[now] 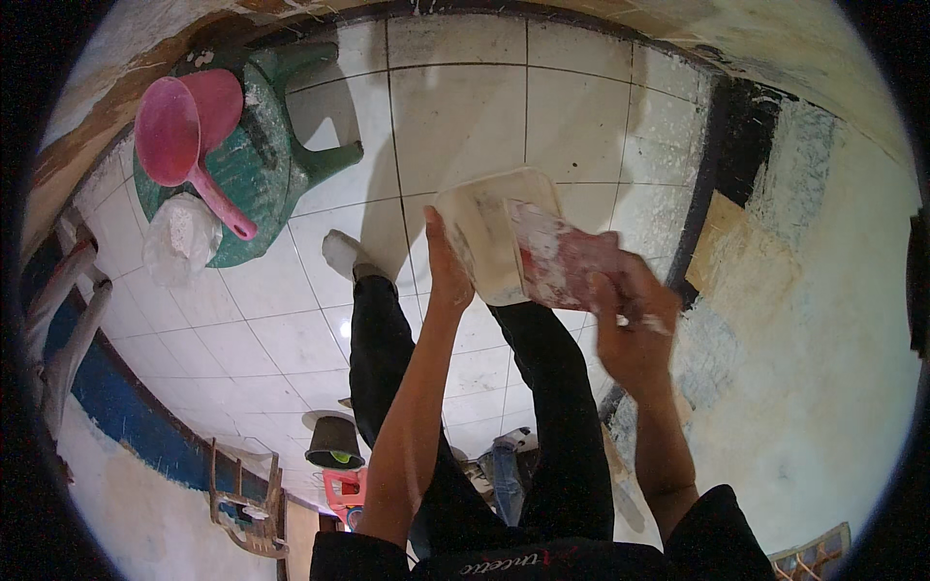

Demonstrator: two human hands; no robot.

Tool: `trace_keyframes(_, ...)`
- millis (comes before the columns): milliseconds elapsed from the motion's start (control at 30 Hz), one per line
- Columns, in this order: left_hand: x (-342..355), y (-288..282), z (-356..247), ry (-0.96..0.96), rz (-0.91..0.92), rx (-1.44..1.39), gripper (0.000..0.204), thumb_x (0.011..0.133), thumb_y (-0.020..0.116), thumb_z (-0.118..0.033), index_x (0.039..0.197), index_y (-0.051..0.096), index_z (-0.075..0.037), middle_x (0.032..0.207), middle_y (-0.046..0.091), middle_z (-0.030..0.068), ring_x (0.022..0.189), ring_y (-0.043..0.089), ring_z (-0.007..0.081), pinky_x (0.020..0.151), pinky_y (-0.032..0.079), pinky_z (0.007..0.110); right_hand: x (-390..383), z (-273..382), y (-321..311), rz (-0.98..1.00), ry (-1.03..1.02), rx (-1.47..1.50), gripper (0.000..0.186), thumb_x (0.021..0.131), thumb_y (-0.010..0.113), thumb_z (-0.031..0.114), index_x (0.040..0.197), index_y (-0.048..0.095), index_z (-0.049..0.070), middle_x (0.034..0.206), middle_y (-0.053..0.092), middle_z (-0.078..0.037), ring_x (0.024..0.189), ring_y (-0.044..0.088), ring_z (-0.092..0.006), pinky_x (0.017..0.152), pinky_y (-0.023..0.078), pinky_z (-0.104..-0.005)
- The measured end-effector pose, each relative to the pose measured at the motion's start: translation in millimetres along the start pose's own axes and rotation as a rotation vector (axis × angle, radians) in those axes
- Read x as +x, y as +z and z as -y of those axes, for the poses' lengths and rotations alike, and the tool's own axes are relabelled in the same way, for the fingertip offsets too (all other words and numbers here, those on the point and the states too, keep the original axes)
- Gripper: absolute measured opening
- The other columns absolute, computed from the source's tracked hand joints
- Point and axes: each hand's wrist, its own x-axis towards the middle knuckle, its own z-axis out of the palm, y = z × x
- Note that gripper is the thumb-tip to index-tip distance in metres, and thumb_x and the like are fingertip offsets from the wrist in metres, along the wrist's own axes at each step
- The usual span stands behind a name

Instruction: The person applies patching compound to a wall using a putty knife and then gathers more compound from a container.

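My left hand (449, 263) grips the side of a cream rectangular plastic tub (475, 198), its thumb up along the edge. The tub is tilted, and what lies inside is hard to make out. In my right hand (639, 324) is a flat reddish putty spreader (564, 254) smeared with white paste. The fingers are closed around its near end. The spreader's far edge overlaps the tub's opening; whether it touches the tub I cannot tell. White paste also shows on the right hand's fingers.
A green plastic stool (276, 165) at the left bears a pink dipper (170, 131) and a clear bag of white powder (181, 237). White tiles (455, 116) cover the floor. A patched wall (775, 358) stands at the right. A dark bucket (334, 441) and wooden chair (247, 499) are lower left.
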Motion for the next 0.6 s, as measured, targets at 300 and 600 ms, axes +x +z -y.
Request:
trace_keyframes(300,-2.3,2.7,5.3,0.067,-0.028,-0.070,0.073,0.093,0.036,-0.065,0.134,0.042,-0.006,0.128,0.052,0.0111,0.118,0.051,0.0270,0.100,0.043,0.042,-1.0,13.1,39.8,0.011,-0.009,-0.192,0.026,0.085,0.055,-0.001,0.111,0.055,-0.001,0.074,0.065,-0.022,0.063,0.066,-0.0367,0.054,0.053,-0.0405)
trace_keyframes(600,0.1,-7.3,7.4,0.026,-0.091,-0.090,0.078,0.089,0.036,-0.071,0.134,0.043,-0.008,0.126,0.053,0.0107,0.116,0.052,0.0267,0.096,0.045,0.040,3.3,-27.2,88.7,0.019,-0.137,-0.146,0.036,0.077,0.060,-0.004,0.113,0.055,0.000,0.087,0.066,-0.021,0.072,0.067,-0.0345,0.060,0.054,-0.0410)
